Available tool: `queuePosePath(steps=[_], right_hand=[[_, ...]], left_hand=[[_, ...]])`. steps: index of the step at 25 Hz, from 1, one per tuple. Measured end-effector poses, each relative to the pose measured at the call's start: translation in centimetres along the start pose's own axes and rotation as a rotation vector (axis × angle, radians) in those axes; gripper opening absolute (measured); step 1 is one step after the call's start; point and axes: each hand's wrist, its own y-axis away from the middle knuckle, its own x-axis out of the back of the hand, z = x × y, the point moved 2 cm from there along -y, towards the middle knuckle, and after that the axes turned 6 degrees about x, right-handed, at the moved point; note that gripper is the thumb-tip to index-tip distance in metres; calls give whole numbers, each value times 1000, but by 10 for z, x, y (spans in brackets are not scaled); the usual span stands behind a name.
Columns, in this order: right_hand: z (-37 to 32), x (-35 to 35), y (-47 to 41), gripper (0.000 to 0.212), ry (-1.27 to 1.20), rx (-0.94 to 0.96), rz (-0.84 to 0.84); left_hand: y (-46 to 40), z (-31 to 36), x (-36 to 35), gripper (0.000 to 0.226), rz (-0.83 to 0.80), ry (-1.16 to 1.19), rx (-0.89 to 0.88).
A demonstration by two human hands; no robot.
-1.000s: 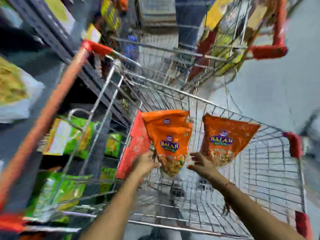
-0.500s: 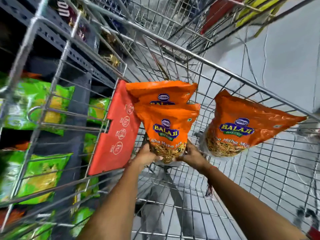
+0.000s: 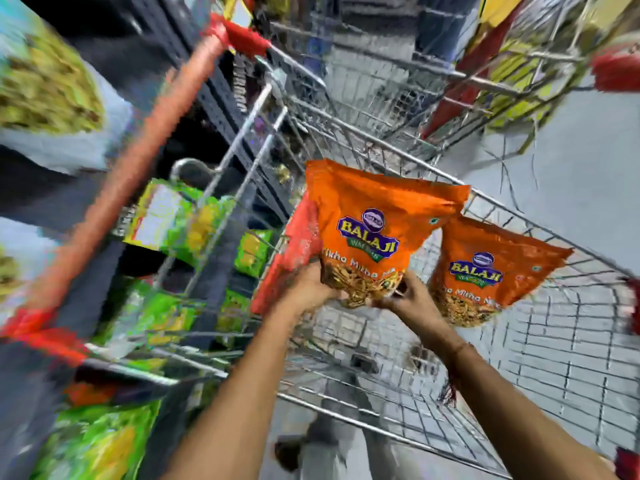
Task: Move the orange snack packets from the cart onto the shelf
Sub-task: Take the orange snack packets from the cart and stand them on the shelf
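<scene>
An orange snack packet (image 3: 374, 223) with a blue and yellow logo is held upright over the wire cart (image 3: 561, 344). My left hand (image 3: 310, 289) grips its lower left corner and my right hand (image 3: 408, 297) grips its lower right corner. Whether more packets sit behind it I cannot tell. A second orange packet (image 3: 485, 268) leans against the cart's right side wall, just right of my right hand. The dark shelf (image 3: 221, 109) runs along the left of the cart.
A red panel (image 3: 294, 251) hangs on the cart's front wall behind the held packet. Green snack packets (image 3: 180, 223) fill the lower shelves at left. The cart's red handle (image 3: 131, 181) slants across the left. Another wire cart (image 3: 450, 81) stands beyond.
Both hands have lifted the orange packet up and slightly right, out of the cart. The camera has tilted back up, so the shelf and handle show again, blurred.
</scene>
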Motion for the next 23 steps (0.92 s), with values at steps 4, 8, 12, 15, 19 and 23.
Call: queuePosePath(steps=[4, 8, 12, 15, 19, 23], right_hand=[[-114, -33, 42, 66, -7, 345, -42], [-235, -89, 108, 62, -11, 676, -134], [-337, -162, 200, 60, -28, 976, -259], [-382, -216, 261, 62, -95, 1119, -406], [-412, -304, 322, 66, -147, 1204, -679], [-409, -396, 362, 64, -144, 1231, -891]], left_hand=[[111, 42, 75, 73, 282, 103, -293], [263, 91, 144, 61, 489, 247, -605], [417, 94, 203, 66, 759, 274, -825], [513, 75, 227, 66, 946, 293, -919], [621, 21, 251, 61, 1243, 241, -919], [689, -49, 275, 50, 1435, 214, -767]])
